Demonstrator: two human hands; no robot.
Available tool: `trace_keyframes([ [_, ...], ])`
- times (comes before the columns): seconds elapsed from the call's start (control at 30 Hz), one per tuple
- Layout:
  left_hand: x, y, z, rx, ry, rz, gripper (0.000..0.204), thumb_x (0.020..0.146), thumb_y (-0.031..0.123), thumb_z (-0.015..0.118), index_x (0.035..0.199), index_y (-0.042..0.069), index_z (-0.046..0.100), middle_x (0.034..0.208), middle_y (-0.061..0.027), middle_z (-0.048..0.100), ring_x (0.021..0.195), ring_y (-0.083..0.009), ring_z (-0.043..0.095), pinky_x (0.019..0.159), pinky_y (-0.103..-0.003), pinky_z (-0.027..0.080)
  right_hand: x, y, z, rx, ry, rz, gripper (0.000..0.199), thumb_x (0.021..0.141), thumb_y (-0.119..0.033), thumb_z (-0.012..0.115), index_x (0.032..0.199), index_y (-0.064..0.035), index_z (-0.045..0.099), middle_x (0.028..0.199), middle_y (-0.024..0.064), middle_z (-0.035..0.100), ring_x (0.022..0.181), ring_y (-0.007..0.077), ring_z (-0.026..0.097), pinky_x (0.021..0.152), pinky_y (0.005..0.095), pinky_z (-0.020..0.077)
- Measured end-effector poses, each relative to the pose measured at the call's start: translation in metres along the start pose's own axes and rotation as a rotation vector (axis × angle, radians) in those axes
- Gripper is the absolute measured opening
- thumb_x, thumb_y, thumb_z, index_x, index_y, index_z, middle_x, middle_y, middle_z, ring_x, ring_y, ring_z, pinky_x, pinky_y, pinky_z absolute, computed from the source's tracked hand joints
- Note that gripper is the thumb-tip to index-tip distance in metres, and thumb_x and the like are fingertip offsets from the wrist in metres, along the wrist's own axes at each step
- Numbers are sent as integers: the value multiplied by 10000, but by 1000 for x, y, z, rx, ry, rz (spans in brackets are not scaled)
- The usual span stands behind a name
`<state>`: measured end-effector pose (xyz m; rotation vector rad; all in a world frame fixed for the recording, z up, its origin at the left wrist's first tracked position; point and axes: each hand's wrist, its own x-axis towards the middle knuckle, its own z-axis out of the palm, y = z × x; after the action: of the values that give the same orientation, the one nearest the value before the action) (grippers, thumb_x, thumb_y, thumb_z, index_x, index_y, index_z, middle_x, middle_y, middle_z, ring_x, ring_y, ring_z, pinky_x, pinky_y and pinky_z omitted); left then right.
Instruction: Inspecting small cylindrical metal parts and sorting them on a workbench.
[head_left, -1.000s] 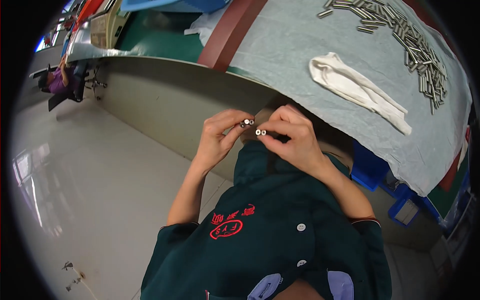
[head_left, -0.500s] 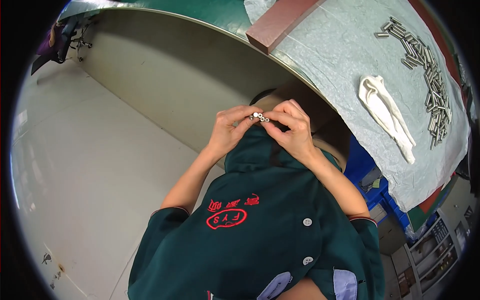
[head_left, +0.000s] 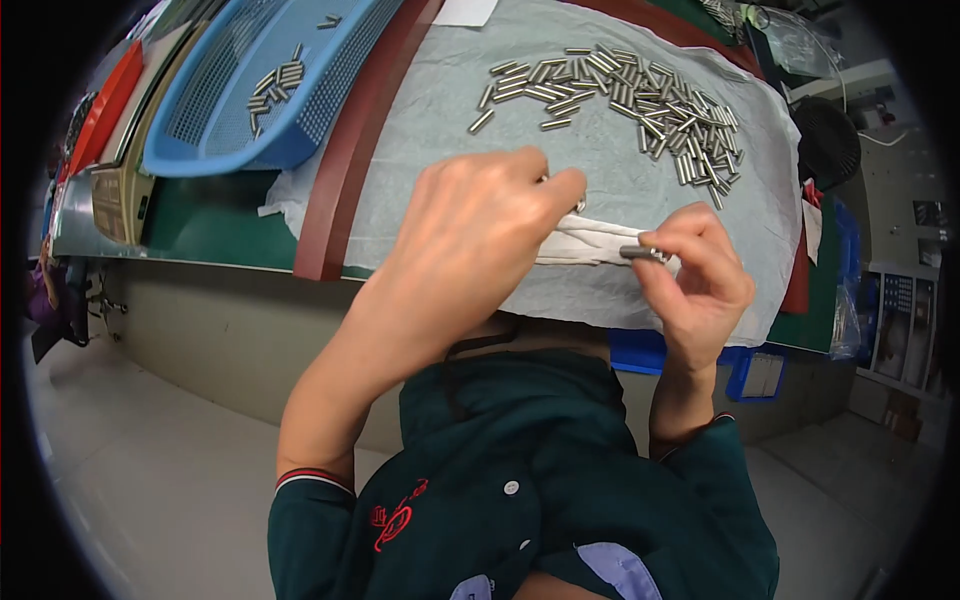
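My left hand (head_left: 478, 220) is over the near part of the paper-covered table, back of the hand up. Its fingers are closed, and shiny metal ends peep out at the fingertips; most of what it grips is hidden. To its right, my right hand (head_left: 705, 285) pinches short steel pins (head_left: 636, 252) between thumb and fingers. Beneath and between both hands lies a folded white cloth (head_left: 590, 243), partly covered by them. Beyond the hands, a loose pile of steel pins (head_left: 655, 105) spreads across the pale paper (head_left: 420, 125).
A blue perforated basket (head_left: 290, 150) with several pins stands at the left. Between it and the paper's middle runs a dark red bar (head_left: 345, 165). A red tray (head_left: 108, 105) is farther left. Blue bins (head_left: 755, 375) sit below the table's right front edge.
My view has swung up and toward the table. Both hands, earlier together over my lap with pins between the fingertips, are now apart above the table by the white cloth.
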<state>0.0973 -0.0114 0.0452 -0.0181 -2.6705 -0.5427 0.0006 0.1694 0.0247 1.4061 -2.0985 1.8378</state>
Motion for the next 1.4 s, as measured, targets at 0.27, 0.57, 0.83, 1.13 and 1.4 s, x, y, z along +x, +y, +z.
trace_keyframes([
  [0.27, 55, -15, 63, 152, -149, 146, 65, 758, 70, 634, 798, 20, 644, 801, -100, 566, 769, -270, 602, 655, -394, 486, -28, 23, -34, 55, 192, 194, 206, 668, 68, 715, 864, 6, 694, 762, 37, 592, 668, 85, 518, 586, 213, 398],
  [0.57, 62, -8, 63, 126, -147, 145, 180, 721, 35, 690, 900, 46, 684, 831, -84, 550, 775, -245, 580, 678, -367, 476, -38, 34, -45, 107, 254, 263, 167, 686, 41, 711, 843, -13, 699, 749, 20, 593, 655, 84, 529, 566, 217, 396],
  [0.83, 59, 1, 49, -362, -168, -279, 175, 770, 17, 681, 945, 17, 686, 782, -50, 569, 693, -131, 541, 662, -266, 444, -43, 37, -48, 114, 250, 267, 158, 693, 13, 715, 845, -31, 707, 751, 9, 600, 651, 81, 530, 557, 216, 388],
  [1.13, 39, -3, 61, -204, -102, -205, 219, 767, 14, 684, 986, 9, 676, 711, -95, 608, 609, -144, 546, 604, -261, 448, -44, 38, -46, 118, 231, 267, 160, 697, 0, 716, 853, -33, 706, 755, 10, 606, 665, 81, 549, 557, 219, 391],
  [1.4, 48, -15, 48, 49, -104, 40, 198, 738, -18, 644, 933, 10, 658, 776, -119, 592, 701, -280, 594, 616, -357, 473, -44, 38, -47, 115, 211, 287, 152, 703, 0, 710, 851, -33, 704, 758, 3, 611, 671, 80, 558, 553, 219, 387],
])
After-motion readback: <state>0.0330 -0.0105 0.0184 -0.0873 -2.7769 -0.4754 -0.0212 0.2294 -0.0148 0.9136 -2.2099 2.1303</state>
